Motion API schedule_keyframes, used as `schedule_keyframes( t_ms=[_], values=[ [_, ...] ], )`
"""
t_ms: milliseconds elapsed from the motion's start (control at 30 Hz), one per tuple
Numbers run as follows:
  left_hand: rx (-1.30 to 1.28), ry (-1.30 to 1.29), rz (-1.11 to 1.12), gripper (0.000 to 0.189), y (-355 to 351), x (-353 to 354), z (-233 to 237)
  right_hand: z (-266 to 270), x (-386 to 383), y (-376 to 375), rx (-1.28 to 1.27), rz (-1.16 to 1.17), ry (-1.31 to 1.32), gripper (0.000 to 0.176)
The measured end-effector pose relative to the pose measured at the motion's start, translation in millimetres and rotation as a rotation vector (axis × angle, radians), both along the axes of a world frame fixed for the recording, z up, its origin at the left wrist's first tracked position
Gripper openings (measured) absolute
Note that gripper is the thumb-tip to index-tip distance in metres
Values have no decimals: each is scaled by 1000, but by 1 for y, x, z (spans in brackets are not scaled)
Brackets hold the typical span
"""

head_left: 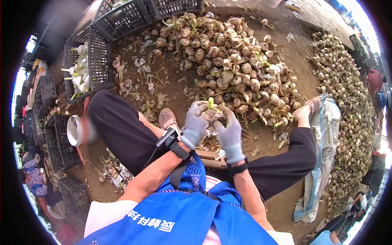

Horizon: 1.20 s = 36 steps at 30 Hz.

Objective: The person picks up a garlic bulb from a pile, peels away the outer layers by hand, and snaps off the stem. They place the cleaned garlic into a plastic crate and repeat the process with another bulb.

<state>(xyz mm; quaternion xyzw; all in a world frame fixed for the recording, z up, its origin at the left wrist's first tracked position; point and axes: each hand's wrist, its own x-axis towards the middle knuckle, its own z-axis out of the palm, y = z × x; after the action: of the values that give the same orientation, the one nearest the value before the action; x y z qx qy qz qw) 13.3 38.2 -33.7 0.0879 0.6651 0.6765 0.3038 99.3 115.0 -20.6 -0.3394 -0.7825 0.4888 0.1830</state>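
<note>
Both of my hands wear grey gloves and meet at the middle, just in front of the garlic pile (228, 61). My left hand (198, 119) is closed around a garlic bulb, whose green stem (210, 103) sticks up between the hands; most of the bulb is hidden by the fingers. My right hand (228, 126) is closed beside it, fingertips near the stem; what it holds, if anything, is too small to make out. Below the hands lie loose peels and a wooden piece (208, 155).
At the upper left a black crate (100, 61) holds peeled white garlic (81, 71). A white bucket (74, 130) stands beside my left knee. A plastic sack (322, 159) lies by my right leg, near a long garlic heap (347, 102). Another person (36, 175) is at the far left.
</note>
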Motion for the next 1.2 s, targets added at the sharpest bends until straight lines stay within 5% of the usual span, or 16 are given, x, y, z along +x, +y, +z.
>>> schedule_keyframes(
  t_ms=[33, 100, 133, 233, 267, 333, 367, 433, 500, 567, 600, 700, 833, 933, 1133, 1200],
  values=[
    [6, 216, -46, 17, 1, 4, -5, -8, -5, -5, 210, -68, 69, 33],
    [-17, 341, -71, 17, -2, 2, -3, -3, -5, 5, -552, -142, 152, 28],
    [86, 66, -101, 18, -7, -1, 6, -17, -2, 8, -698, -148, 183, 24],
    [290, -287, -189, 20, -14, -10, 7, -34, -1, 5, -451, -129, -27, 17],
    [396, -292, -161, 19, -15, -11, 10, -51, 1, 6, -95, -55, -203, 17],
    [392, 19, -165, 21, -15, -15, 27, -96, 14, 9, -238, 89, -246, 19],
    [569, -409, -95, 25, -15, -21, 29, -106, 17, 14, -380, 233, -293, 21],
    [730, -695, -60, 28, -13, -30, 25, -67, 16, 17, -377, 488, -423, 20],
    [545, -95, -146, 30, -15, -24, 18, -22, 16, 24, -242, 392, -377, 23],
    [508, -494, -143, 32, -14, -27, 22, 1, 20, 20, -234, 114, -11, 28],
    [397, -403, -169, 30, -11, -24, 28, 15, 19, 23, -83, 136, 66, 34],
    [288, -110, -197, 24, 0, -14, 22, 44, 7, 19, -708, 22, 141, 29],
    [204, 281, -212, 18, -4, -18, 18, 30, 4, 14, -1039, 37, 283, 26],
    [170, 107, -206, 18, -11, -22, 12, 19, 8, 15, -1163, 76, 292, 25],
    [155, 48, -149, 24, -5, -24, 12, 22, 13, 13, -1030, -7, 216, 21],
    [6, 479, -231, 27, -4, -21, 19, 14, 9, 8, -751, 28, 184, 21]
  ],
)
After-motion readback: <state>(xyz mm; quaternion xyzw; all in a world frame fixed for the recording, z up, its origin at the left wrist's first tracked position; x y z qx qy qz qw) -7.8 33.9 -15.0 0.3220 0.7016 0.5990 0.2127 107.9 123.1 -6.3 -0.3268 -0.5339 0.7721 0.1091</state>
